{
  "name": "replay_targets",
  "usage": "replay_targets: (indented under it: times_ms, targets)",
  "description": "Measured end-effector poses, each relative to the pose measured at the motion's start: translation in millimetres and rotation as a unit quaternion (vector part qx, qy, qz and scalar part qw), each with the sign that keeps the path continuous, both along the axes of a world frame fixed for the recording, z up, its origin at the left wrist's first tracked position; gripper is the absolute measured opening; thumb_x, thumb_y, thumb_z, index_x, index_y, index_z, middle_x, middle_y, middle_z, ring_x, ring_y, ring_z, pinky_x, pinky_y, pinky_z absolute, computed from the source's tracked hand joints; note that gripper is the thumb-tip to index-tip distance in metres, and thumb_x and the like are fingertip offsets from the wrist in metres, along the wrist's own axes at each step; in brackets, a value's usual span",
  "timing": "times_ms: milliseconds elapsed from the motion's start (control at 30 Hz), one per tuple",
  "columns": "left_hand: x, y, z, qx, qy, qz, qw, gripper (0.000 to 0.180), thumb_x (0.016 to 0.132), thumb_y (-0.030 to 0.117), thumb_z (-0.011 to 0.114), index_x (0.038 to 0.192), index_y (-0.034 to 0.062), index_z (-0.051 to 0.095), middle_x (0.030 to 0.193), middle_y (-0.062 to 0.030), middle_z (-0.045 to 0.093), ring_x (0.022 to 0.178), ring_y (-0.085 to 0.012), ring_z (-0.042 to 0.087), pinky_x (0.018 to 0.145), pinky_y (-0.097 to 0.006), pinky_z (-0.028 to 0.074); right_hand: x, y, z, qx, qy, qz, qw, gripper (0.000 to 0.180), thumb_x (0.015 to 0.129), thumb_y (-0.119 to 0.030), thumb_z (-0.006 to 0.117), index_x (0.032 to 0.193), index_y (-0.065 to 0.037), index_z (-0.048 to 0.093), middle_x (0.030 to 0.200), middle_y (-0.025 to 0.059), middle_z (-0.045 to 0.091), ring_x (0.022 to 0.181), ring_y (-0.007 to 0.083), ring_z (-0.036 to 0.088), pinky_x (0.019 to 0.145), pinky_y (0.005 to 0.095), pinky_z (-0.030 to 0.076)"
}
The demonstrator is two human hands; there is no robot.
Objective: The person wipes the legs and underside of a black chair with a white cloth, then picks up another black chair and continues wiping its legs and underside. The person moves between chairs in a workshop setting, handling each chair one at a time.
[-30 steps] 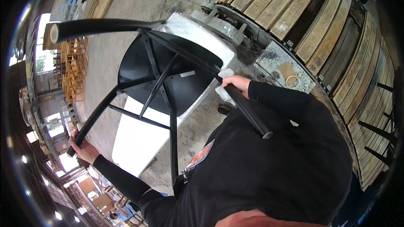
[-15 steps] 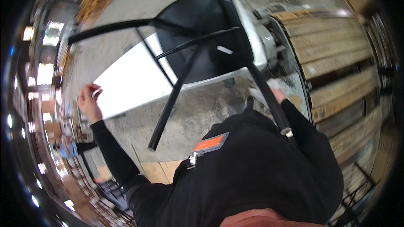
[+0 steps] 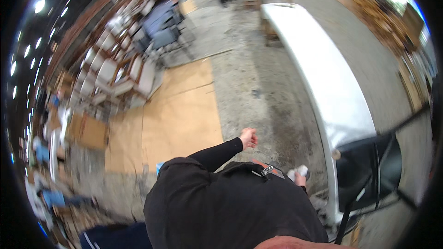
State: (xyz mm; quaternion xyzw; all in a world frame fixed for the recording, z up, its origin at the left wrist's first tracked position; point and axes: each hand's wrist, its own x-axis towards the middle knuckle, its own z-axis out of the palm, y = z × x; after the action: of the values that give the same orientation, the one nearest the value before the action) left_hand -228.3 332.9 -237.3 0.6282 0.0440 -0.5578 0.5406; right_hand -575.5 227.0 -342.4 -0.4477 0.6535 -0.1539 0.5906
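My left hand (image 3: 249,138) is in front of my body over the concrete floor, its fingers curled together; whatever they may hold is hidden. Close to my right side, my right hand (image 3: 302,178) is closed around a crumpled white cloth (image 3: 292,174), partly covered by my body. An upturned black chair (image 3: 362,170) lies seat-down on the near end of a long white-covered table (image 3: 332,78), to my right. Its legs stick up and outward, and neither hand touches it.
Flat cardboard sheets (image 3: 180,115) cover the floor at left. Beyond them stand stacked chairs with pale seats (image 3: 134,76), a grey chair (image 3: 165,37) and a cardboard box (image 3: 86,130). Other people, one in blue (image 3: 53,198), are farther off. Timber (image 3: 374,16) lies far right.
My view has swung left, so the chair and table now appear at the right. My left hand has come in toward my front. The right hand still has the white cloth.
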Motion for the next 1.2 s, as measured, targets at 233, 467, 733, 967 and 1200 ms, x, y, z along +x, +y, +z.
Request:
replay_targets:
  times_ms: [233, 467, 733, 967, 1200]
  targets:
    - [95.5, 59.3, 13.8, -0.192, 0.091, 0.204, 0.955, 0.072, 0.095, 0.069, 0.038, 0.142, 0.0145, 0.042, 0.123, -0.0111, 0.064, 0.104, -0.0283, 0.063, 0.086, -0.046, 0.05, 301.6, 33.5, 155.2, 0.091, -0.271, 0.423, 0.86, 0.038, 0.095, -0.022, 0.064, 0.128, -0.003, 0.058, 0.118, 0.0063, 0.065, 0.103, 0.0184, 0.063, 0.089, 0.0337, 0.049]
    - [129.4, 50.9, 42.5, -0.384, 0.164, 0.426, 0.803, 0.063, 0.096, 0.068, 0.039, 0.12, 0.0159, 0.065, 0.118, -0.0049, 0.068, 0.108, -0.0212, 0.063, 0.096, -0.038, 0.048, 428.9, 83.1, 150.3, -0.184, -0.346, 0.475, 0.788, 0.036, 0.098, -0.016, 0.056, 0.131, -0.001, 0.054, 0.123, 0.0133, 0.062, 0.11, 0.0226, 0.061, 0.097, 0.0353, 0.046]
    - [188.8, 0.9, 91.1, -0.319, -0.017, 0.386, 0.865, 0.062, 0.1, 0.063, 0.034, 0.143, 0.0191, 0.046, 0.142, 0.0006, 0.052, 0.123, -0.0156, 0.05, 0.103, -0.036, 0.038, 576.3, 10.4, 113.7, -0.157, -0.336, 0.463, 0.805, 0.039, 0.093, -0.008, 0.057, 0.127, 0.008, 0.052, 0.12, 0.0188, 0.063, 0.109, 0.0281, 0.062, 0.095, 0.0366, 0.047]
    - [228.5, -13.3, 102.5, -0.368, 0.09, 0.301, 0.875, 0.072, 0.101, 0.061, 0.036, 0.153, 0.0118, 0.035, 0.158, -0.0028, 0.035, 0.145, -0.0179, 0.031, 0.117, -0.041, 0.023, 688.8, -81.6, 74.1, -0.143, -0.189, 0.657, 0.716, 0.039, 0.09, -0.01, 0.059, 0.127, 0.001, 0.055, 0.113, 0.0138, 0.065, 0.102, 0.0267, 0.065, 0.091, 0.0373, 0.05]
    - [246.8, 28.2, 65.5, -0.254, 0.019, 0.598, 0.76, 0.069, 0.099, 0.063, 0.037, 0.145, 0.012, 0.047, 0.145, -0.007, 0.052, 0.132, -0.024, 0.048, 0.112, -0.044, 0.034, 735.1, -51.6, 99.8, 0.255, -0.114, 0.613, 0.739, 0.039, 0.096, -0.023, 0.061, 0.129, -0.003, 0.054, 0.114, 0.0115, 0.065, 0.096, 0.0263, 0.069, 0.081, 0.0421, 0.056]
